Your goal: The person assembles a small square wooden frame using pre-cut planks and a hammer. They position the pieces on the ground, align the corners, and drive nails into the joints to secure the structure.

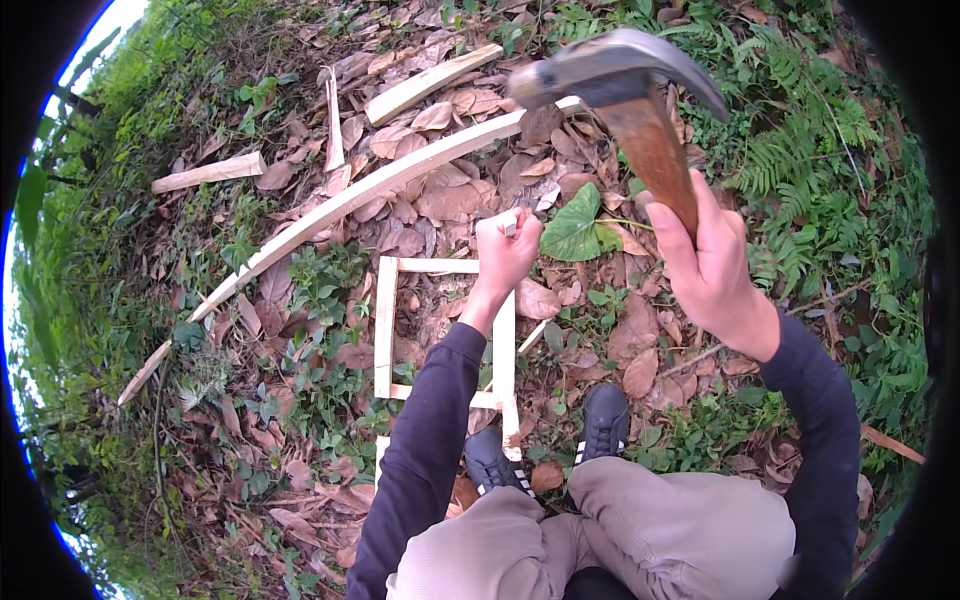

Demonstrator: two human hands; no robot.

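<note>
My right hand (715, 265) is wrapped round the wooden handle of a claw hammer (650, 140), raised high on the right with its metal head at the top. My left hand (506, 250) is closed in a fist over the far right corner of a wooden frame (385, 325). A small pale end, like that of a wooden stick (511, 229), pokes out of the fist; the rest of it is hidden. The frame is made of several pale slats joined in a rectangle, and my left forearm covers part of it.
A long pale wooden strip (350, 200) lies across the leaf-covered ground beyond the frame. Shorter pieces lie farther off: a thick stick (430, 85), a thin split stick (333, 120) and a short log (210, 172). Ferns (790, 150) grow at right. My shoes (603, 420) are beside the frame.
</note>
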